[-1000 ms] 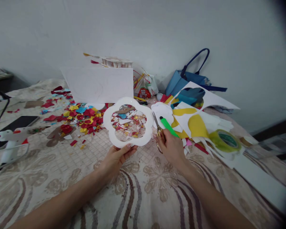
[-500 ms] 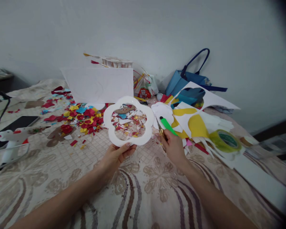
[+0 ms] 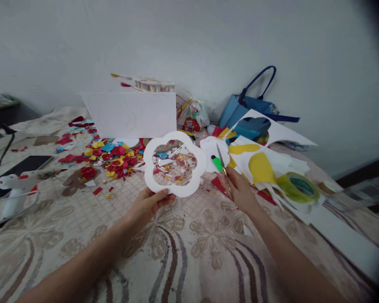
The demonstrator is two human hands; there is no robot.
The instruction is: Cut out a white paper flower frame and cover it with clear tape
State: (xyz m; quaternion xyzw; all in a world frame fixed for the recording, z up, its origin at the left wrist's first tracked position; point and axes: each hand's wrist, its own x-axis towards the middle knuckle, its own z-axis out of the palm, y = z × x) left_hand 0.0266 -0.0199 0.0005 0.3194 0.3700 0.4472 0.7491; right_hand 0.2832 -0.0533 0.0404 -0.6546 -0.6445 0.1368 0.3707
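Note:
My left hand pinches the lower edge of a white flower-shaped frame and holds it upright above the patterned bedspread. The frame's window is clear and holds several bits of coloured paper. My right hand is just right of the frame and grips a pair of scissors with the blades pointing up and away. A green marker sits by the scissor blades; whether the hand holds it too is unclear.
A heap of red, yellow and blue paper scraps lies left of the frame. A white sheet stands behind. White and yellow cut sheets, a tape roll and a blue bag lie right. A glue gun and a phone lie far left.
My left hand has shifted the frame a little to the right. My right hand has moved right and turned, so the scissors now point more upright and the green marker shows less.

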